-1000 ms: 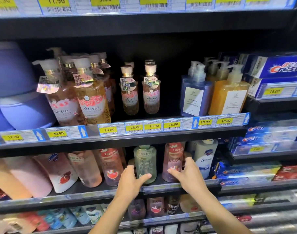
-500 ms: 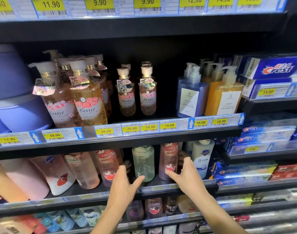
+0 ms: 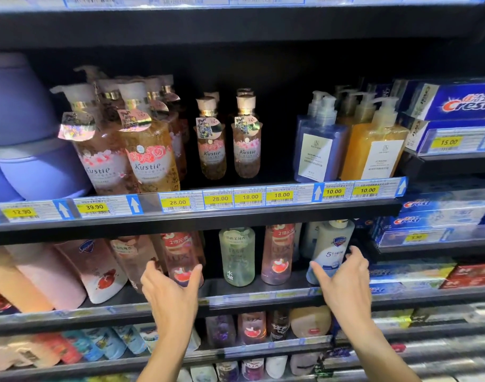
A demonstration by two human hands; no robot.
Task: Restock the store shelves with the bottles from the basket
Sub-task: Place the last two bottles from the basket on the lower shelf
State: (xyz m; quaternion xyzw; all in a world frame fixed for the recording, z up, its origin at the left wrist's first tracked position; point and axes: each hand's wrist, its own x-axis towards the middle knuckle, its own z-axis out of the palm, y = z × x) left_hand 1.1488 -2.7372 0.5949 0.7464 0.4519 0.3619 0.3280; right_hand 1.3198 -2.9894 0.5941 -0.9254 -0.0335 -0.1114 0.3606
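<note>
a: both hands hold nothing. the left hand (image 3: 171,290) is spread wide round the clear pink-red bottle (image 3: 180,257), and the right hand (image 3: 343,279) is spread wide at the white plastic bottle with a blue label (image 3: 331,249) on the black shelf (image 3: 258,289).
b: the risk?
a: a careless nudge could tip the tall pale green bottle (image 3: 237,257) between them. the basket is out of view.

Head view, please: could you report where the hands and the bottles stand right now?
Left grip open, at left pink bottle. Right grip open, at white bottle. Nothing held. Green bottle upright between them.
</note>
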